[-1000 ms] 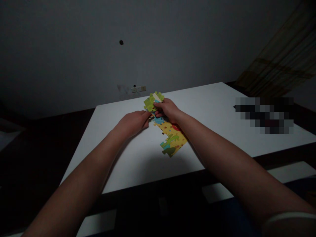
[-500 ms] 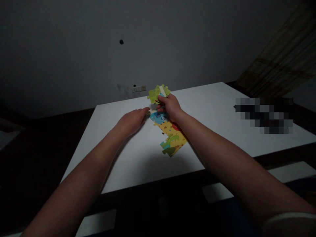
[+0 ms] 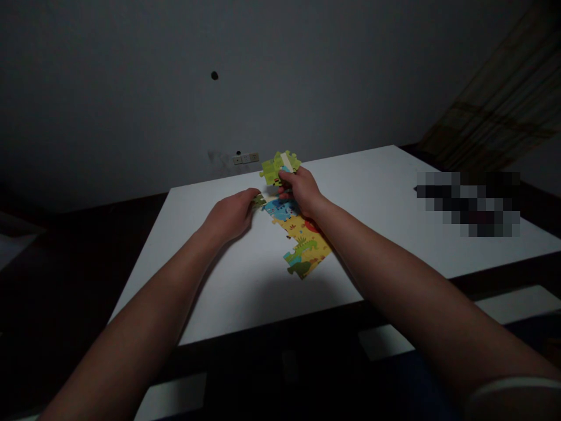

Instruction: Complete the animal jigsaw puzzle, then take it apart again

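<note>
A partly joined jigsaw puzzle [image 3: 312,244], with blue, yellow and green cartoon pictures, lies on the white table. My right hand [image 3: 304,190] pinches light green puzzle pieces [image 3: 270,171], raised over the puzzle's far end; a pale strip crosses them. At the far left corner of the puzzle, my left hand [image 3: 232,215] has its fingers together on a dark green puzzle piece [image 3: 258,201]. That piece is partly covered by the fingertips, and whether it is joined to the blue part is hard to tell. My right hand and wrist hide part of the puzzle's right side.
The white table [image 3: 381,234] stands close to a grey wall with sockets [image 3: 246,158]. A blurred-out dark object [image 3: 473,204] is at the table's right side. A curtain [image 3: 495,99] hangs at the right. Pale flat surfaces [image 3: 175,394] show below the table's near edge.
My left hand has shifted slightly left, and more of the dark green piece shows at its fingertips. My right hand keeps its hold on the light green pieces, almost unmoved.
</note>
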Demonstrator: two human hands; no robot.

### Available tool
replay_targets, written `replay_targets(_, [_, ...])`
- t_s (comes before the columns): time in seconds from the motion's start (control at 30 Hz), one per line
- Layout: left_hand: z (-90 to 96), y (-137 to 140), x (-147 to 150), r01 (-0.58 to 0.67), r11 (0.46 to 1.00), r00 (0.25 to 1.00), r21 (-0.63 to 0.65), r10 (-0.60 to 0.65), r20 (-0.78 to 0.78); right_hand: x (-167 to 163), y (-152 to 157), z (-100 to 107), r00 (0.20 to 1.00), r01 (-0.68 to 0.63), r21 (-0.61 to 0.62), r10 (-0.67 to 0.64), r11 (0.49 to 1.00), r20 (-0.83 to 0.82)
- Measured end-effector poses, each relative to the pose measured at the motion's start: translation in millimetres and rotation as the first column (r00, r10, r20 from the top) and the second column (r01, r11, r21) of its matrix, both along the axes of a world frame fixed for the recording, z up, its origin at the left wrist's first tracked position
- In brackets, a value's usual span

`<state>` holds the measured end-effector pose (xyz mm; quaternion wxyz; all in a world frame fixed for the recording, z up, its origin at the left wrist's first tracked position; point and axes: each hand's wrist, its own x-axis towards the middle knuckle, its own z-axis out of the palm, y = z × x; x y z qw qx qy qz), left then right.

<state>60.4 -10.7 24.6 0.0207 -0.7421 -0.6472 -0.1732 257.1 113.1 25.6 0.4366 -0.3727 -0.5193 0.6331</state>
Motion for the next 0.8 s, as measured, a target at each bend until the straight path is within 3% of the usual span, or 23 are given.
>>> replay_targets(0.17, [-4.4, 1, -4, -0.020, 0.998, 0.980, 0.056, 0.009, 0.196, -1, 5, -11, 0.996, -0.012, 0.077, 0.005, 0.997, 0.087])
replay_targets(0.37, [-14.8, 6, -7, 0.033, 0.990, 0.918, 0.137, -0.084, 0.388, -2, 3, -24, 0.983, -0.167, 0.203, 0.147, 0.965, 0.114])
replay_targets(0.5, [-16.3, 7, -5, 0.032, 0.986, 0.920, 0.162, -0.092, 0.381, -2, 2, -25, 0.973, -0.224, 0.200, 0.206, 0.954, 0.107])
replay_targets(0.67, [-15.9, 8, -4, -0.016, 0.984, 0.931, 0.177, -0.050, 0.362, -2, 2, -25, 0.971, -0.219, 0.225, 0.191, 0.949, 0.140])
replay_targets(0.8, [-17.2, 10, -6, 0.012, 0.970, 0.947, 0.243, -0.089, 0.308, -2, 2, -27, 0.970, -0.215, 0.237, 0.179, 0.947, 0.163])
